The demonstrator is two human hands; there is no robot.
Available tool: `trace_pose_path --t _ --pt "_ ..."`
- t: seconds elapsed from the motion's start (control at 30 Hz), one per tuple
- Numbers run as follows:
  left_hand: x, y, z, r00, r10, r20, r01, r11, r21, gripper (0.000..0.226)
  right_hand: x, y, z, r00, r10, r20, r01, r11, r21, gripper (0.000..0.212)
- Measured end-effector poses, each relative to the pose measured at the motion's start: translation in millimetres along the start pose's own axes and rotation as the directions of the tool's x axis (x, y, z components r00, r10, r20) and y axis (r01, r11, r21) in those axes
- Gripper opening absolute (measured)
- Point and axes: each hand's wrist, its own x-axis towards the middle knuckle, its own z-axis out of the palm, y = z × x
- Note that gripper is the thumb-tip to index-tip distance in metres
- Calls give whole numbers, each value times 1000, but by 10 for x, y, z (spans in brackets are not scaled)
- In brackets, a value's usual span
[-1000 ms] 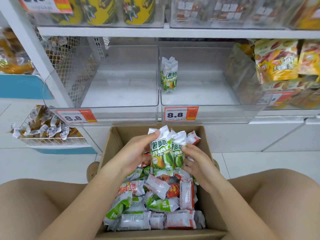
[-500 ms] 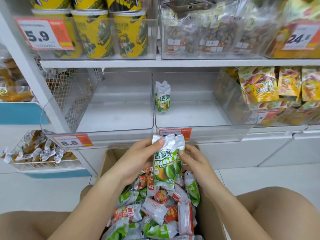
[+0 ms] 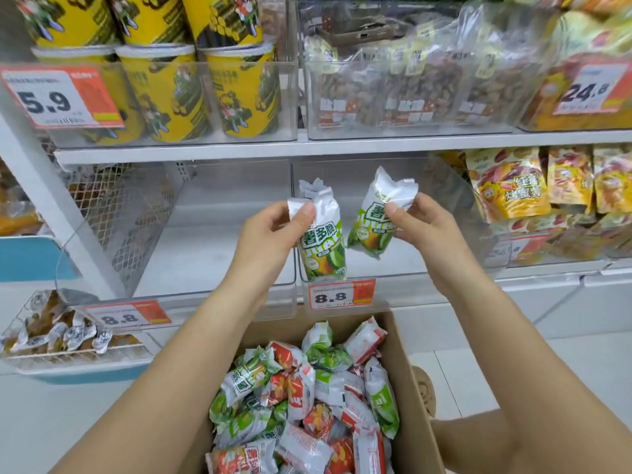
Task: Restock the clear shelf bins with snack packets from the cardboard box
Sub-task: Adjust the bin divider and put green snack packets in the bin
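Two green packets up at the right-hand bin mouth, one per hand.
We pinch left packet (image 3: 321, 244) in left hand (image 3: 273, 230), right packet (image 3: 374, 217) in right hand (image 3: 420, 224). Best stand them upright toward 12 o'clock, deep in right bin (image 3: 342, 302). Left bin (image 3: 212, 295) looks bare. Cardboard box (image 3: 407, 364) at 6 o'clock holds mixed green and red packets.
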Motion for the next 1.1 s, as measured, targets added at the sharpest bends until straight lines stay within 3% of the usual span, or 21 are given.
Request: trace_pose_path --t 0.13,0.27,0.37,0.47,0.6,0.67,0.77,0.87,1.0,1.1 --pt "287 -155 -8 995 55 -81 -45 992 122 11 466 195 88 995 81 54 -76 993 -85 30" --pt "430 -287 31 991 133 15 -127 903 410 18 746 376 206 967 190 169 -159 971 -180 31" --pt "519 -390 70 975 207 74 -201 696 689 33 922 518 291 944 263 198 -212 946 -245 35" --pt "559 -436 118 974 212 73 -192 621 760 36 1066 658 393 922 320 218 -256 926 -277 35" --pt "617 -465 145 945 289 154 -283 483 829 32 1182 776 529 903 356 242 -317 930 -188 37" --pt "686 -468 152 944 260 205 -294 373 880 29 1213 815 601 887 386 252 -350 920 -175 43" --pt "793 -428 208 949 159 271 -292 123 949 33 1225 835 682 873 414 257 -373 907 -194 54" --pt "919 -389 253 956 88 281 -277 -51 959 36 1233 815 687 855 439 277 -408 898 -165 41" --pt "1077 -347 261 966 65 249 -243 -91 966 30 1244 830 653 838 504 209 -493 864 -106 41" --pt "1092 -355 268 969 94 228 -231 13 973 33 1238 814 661 824 527 206 -526 848 -66 41"
